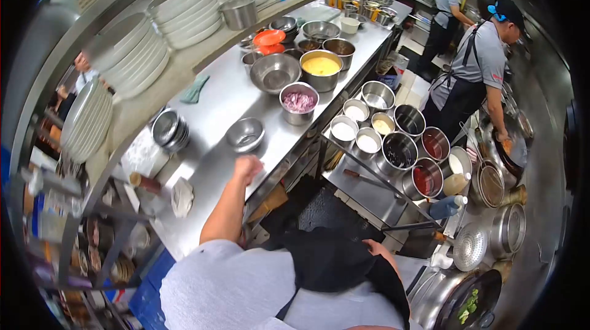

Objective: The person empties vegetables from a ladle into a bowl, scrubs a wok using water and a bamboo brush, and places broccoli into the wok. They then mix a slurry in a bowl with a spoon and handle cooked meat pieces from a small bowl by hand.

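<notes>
My left hand (pixel 247 170) is over the steel counter, just in front of a small metal bowl (pixel 245 135). Its fingers are curled closed, and what they hold, if anything, is hidden. Beyond that bowl stand a steel pot of chopped red onion (pixel 299 102), a wide metal bowl (pixel 275 74) and a pot of yellow liquid (pixel 321 66). My right hand (pixel 376 248) is low by my black apron (pixel 332 262); most of its fingers are out of sight. At the lower right, green vegetable pieces (pixel 469 307) lie in a dark wok (pixel 485 293).
Stacked white plates (pixel 187 16) fill the shelf above the counter (pixel 212 124). Several steel pots of sauces and powders (pixel 424 179) crowd a stand on my right. One co-worker (pixel 479 62) reaches into a wok there; another person (pixel 444 16) stands farther back. Stacked small bowls (pixel 170 128) sit left.
</notes>
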Demonstrator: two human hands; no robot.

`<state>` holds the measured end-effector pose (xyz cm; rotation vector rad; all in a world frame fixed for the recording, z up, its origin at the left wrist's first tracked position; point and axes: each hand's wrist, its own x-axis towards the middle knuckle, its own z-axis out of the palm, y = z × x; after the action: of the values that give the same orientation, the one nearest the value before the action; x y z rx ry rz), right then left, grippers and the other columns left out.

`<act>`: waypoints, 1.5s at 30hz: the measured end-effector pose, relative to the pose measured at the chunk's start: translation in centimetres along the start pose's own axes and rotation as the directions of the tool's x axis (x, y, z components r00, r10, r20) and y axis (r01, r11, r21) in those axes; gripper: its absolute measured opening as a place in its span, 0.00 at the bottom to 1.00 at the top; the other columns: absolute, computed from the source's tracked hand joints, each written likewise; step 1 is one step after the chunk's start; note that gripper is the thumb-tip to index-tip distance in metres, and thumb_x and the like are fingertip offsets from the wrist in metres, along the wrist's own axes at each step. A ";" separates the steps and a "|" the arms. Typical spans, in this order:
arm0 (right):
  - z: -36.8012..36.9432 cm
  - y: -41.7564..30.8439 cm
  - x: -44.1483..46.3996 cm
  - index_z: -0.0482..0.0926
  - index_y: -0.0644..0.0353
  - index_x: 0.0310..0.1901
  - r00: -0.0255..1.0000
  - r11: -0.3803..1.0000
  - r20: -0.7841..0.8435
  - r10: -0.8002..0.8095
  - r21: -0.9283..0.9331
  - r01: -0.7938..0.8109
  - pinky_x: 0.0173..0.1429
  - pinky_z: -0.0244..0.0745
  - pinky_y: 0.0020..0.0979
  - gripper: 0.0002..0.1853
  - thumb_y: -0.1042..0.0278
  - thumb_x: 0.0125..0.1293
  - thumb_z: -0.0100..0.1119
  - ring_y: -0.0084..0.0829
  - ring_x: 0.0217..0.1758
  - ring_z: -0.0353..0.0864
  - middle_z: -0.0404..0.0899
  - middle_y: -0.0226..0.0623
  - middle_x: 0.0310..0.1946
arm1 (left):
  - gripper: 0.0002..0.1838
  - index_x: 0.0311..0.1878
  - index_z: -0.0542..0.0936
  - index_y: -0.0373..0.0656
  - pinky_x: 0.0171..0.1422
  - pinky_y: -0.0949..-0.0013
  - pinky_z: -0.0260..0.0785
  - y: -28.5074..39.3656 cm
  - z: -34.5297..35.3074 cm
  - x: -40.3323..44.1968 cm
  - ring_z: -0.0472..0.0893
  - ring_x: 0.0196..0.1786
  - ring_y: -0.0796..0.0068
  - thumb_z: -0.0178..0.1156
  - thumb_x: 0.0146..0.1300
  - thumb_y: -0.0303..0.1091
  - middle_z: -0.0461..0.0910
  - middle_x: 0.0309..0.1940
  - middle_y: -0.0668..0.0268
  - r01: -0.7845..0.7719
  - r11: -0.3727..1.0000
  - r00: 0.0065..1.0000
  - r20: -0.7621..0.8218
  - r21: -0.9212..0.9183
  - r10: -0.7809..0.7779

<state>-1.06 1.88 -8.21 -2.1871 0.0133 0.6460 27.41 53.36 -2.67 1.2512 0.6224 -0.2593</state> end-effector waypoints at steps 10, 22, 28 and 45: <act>-0.4 -19.3 11.7 0.72 0.55 0.60 0.995 0.977 0.101 0.010 -0.215 0.012 0.58 0.72 0.38 0.24 0.58 0.62 0.56 0.46 0.54 0.78 0.80 0.47 0.48 | 0.34 0.64 0.67 0.41 0.69 0.57 0.58 37.1 13.2 -0.9 0.66 0.66 0.47 0.65 0.57 0.43 0.63 0.65 0.45 -0.856 -0.088 -0.061 0.069 0.509 0.996; -7.2 -25.3 13.5 0.70 0.57 0.60 0.998 0.994 -0.056 0.039 -0.100 -0.044 0.47 0.75 0.35 0.23 0.63 0.64 0.56 0.34 0.40 0.82 0.82 0.41 0.37 | 0.20 0.33 0.77 0.37 0.47 0.56 0.68 41.5 14.7 5.5 0.76 0.41 0.55 0.73 0.45 0.41 0.78 0.36 0.57 -0.762 0.063 0.128 0.055 0.645 0.990; -13.1 -31.9 14.3 0.57 0.52 0.69 0.949 0.887 -0.295 -0.109 0.403 0.227 0.31 0.74 0.26 0.31 0.67 0.66 0.55 0.21 0.26 0.77 0.76 0.34 0.30 | 0.21 0.28 0.73 0.37 0.41 0.61 0.68 36.2 14.8 0.2 0.74 0.34 0.64 0.76 0.37 0.34 0.75 0.33 0.62 -0.918 -0.074 0.032 0.260 0.391 0.965; -11.8 -36.9 5.6 0.77 0.63 0.36 0.681 0.865 -0.547 -0.486 -0.411 0.287 0.38 0.72 0.35 0.06 0.70 0.63 0.56 0.42 0.32 0.76 0.76 0.39 0.29 | 0.22 0.27 0.74 0.41 0.63 0.57 0.66 10.2 19.7 -6.3 0.71 0.62 0.50 0.79 0.29 0.29 0.69 0.59 0.48 -0.912 0.405 0.188 0.801 -0.073 0.568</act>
<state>17.29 18.50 22.09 -2.4874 -0.2083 -0.3960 33.38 37.12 12.59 1.5839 -0.9267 0.0061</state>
